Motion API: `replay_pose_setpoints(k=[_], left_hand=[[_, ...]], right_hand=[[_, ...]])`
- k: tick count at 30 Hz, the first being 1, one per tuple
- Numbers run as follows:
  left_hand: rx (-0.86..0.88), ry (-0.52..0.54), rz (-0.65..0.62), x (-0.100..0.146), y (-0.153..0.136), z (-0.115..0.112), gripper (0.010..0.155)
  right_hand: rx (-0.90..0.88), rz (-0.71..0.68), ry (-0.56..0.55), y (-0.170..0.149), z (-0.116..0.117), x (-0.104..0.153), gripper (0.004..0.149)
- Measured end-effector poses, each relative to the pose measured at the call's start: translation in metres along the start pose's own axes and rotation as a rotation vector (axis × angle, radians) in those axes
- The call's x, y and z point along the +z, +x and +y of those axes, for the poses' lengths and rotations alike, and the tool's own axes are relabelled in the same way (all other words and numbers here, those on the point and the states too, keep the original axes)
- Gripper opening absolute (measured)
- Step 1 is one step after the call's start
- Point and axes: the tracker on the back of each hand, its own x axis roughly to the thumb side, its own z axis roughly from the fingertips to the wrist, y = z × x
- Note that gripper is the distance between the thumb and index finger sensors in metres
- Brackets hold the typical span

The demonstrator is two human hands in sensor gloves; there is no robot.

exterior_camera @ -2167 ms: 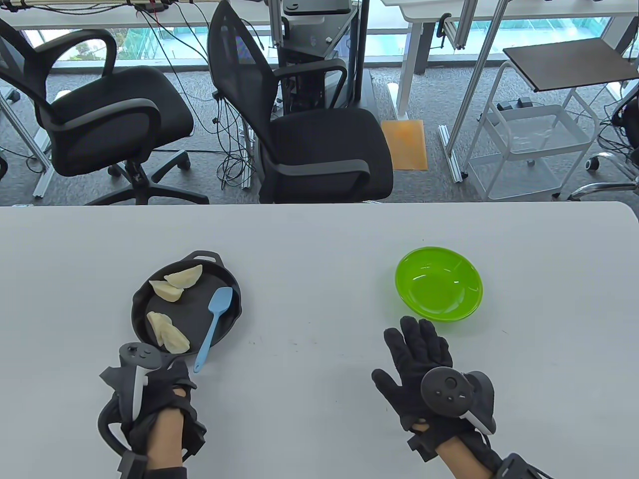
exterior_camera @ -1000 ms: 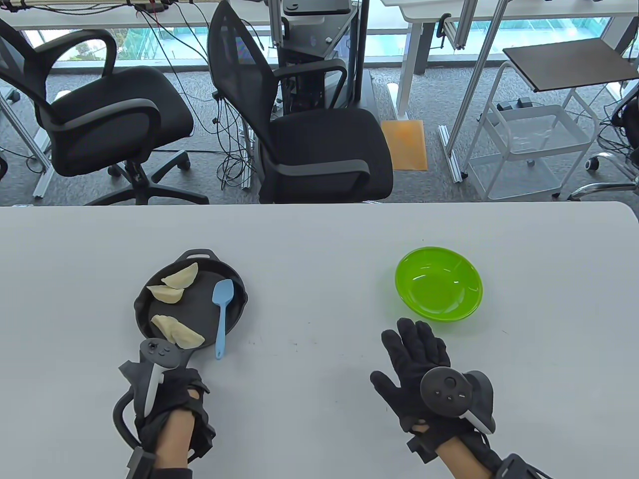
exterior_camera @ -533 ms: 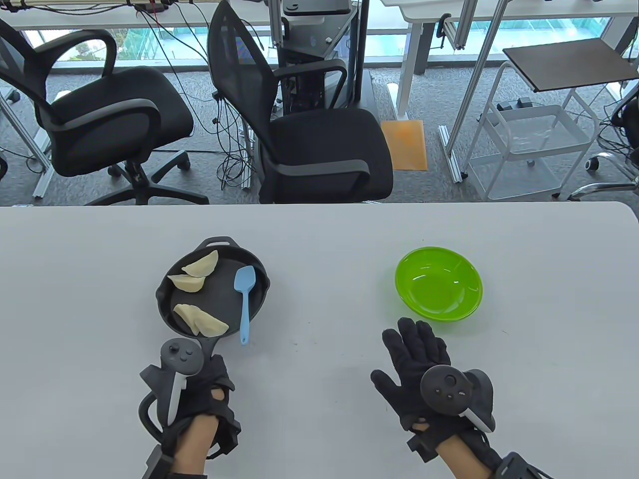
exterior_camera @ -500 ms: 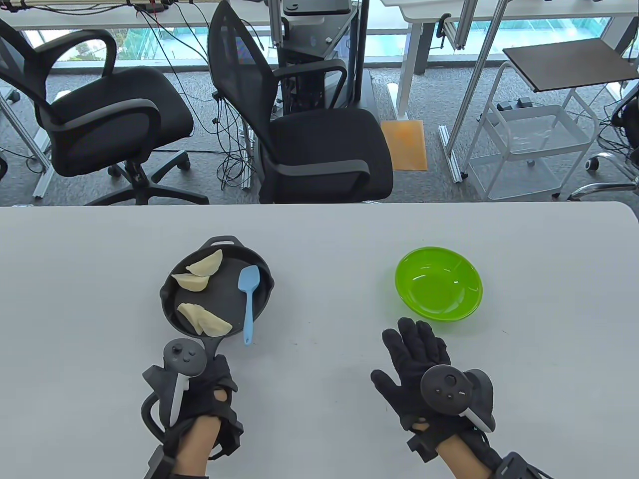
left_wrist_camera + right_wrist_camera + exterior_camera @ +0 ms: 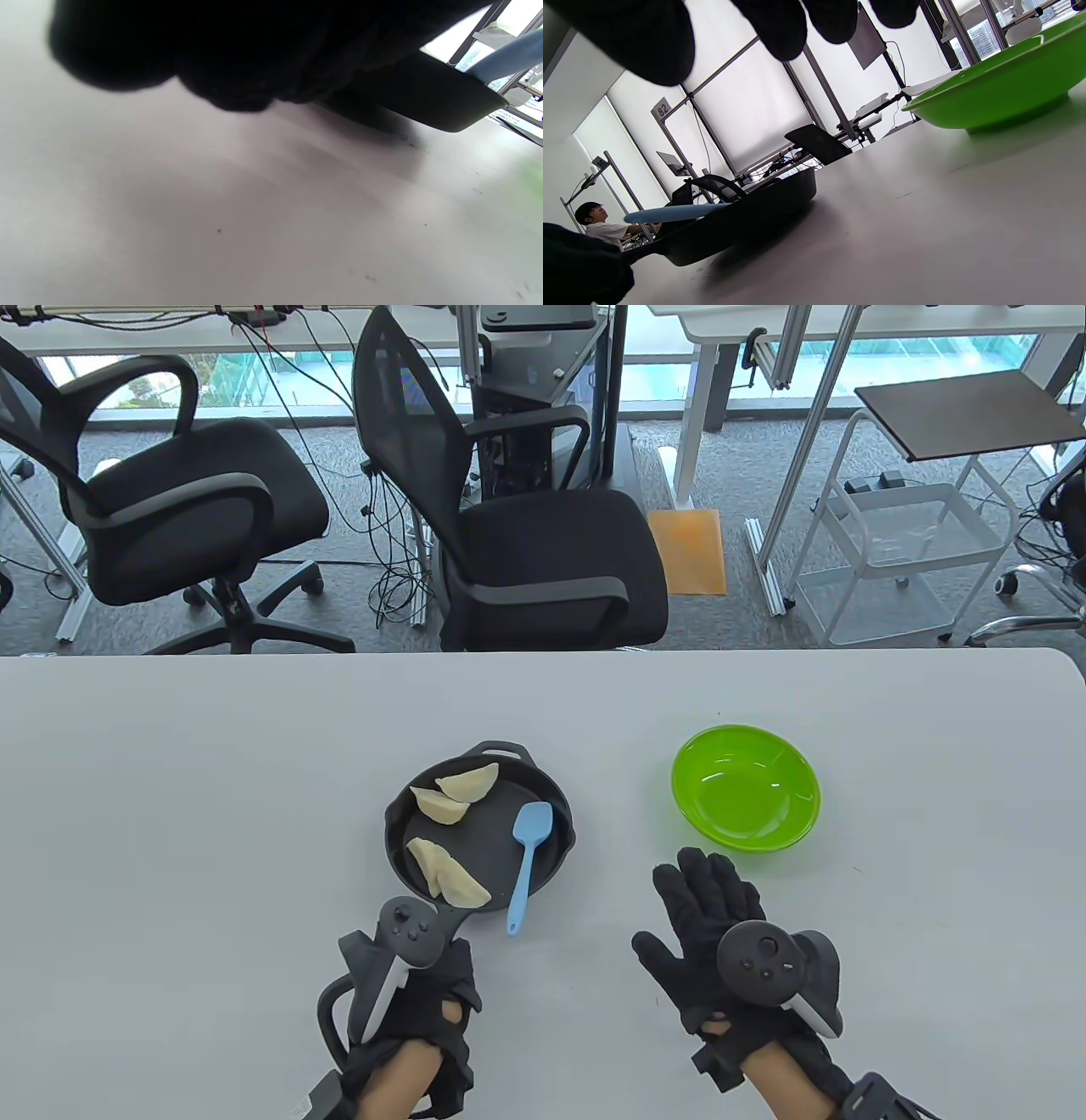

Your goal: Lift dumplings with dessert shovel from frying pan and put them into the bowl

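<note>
Beyond table: two office chairs, wire cart.

Beyond my white table, two black office chairs stand on grey carpet. A white wire trolley sits far right. Daylight comes through the windows along the far wall.
</note>
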Motion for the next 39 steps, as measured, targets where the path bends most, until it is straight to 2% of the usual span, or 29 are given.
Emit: replay_pose_setpoints(k=[4, 10, 16, 25, 31, 39], left_hand=[[-0.02, 0.003, -0.032, 0.004, 0.01, -0.009, 0.052], [-0.029, -0.164, -0.116, 0.007, 0.022, -0.03, 0.059], [-0.087, -0.255, -0.224, 0.012, 0.036, -0.043, 0.068], [-0.104, -0.342, -0.328, 0.016, 0.045, -0.054, 0.073], [-0.095, -0.366, -0.368, 0.017, 0.049, -0.059, 0.074], [-0.089, -0.392, -0.39, 0.013, 0.048, -0.059, 0.074]], right_hand=[[-0.051, 0.052, 0.031, -0.004, 0.005, 0.0, 0.086], [-0.131, 0.162, 0.13, -0.012, 0.014, -0.001, 0.09], [-0.211, 0.277, 0.282, -0.016, 0.028, -0.002, 0.09], [-0.111, 0.368, 0.398, -0.01, 0.042, -0.003, 0.092], [-0.023, 0.382, 0.419, -0.002, 0.046, -0.004, 0.091], [0.121, 0.406, 0.346, 0.003, 0.056, -0.012, 0.083]])
